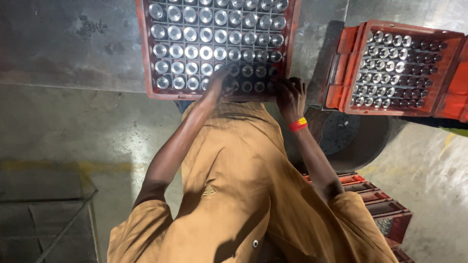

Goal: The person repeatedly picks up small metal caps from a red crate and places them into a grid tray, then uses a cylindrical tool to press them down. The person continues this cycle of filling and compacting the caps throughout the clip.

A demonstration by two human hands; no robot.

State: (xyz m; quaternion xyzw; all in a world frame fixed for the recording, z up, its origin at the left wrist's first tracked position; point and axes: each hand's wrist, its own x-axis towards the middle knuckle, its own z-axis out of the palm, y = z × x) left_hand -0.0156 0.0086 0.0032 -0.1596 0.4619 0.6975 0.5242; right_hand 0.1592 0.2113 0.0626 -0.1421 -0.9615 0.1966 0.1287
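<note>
head view | left hand [222,80] reaches into the near rows of the red crate [144,53] on the desk, grip blurred, cannot tell if clenched | right hand [291,97] clasps crate's near rim | risk: shiny metal cylinders [204,36] tipping from a jolt; second crate [441,104] near.

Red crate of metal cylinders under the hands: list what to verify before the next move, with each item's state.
1. Left hand over the near rows of the red crate: ok.
2. Right hand at the crate's near right corner: ok.
3. Metal cylinders upright in their cells: ok.
4. Near-row cells filled: cannot tell, shadowed.
5. Fingers closed on a cylinder: cannot tell.
6. Second crate apart on the right: ok.
</note>
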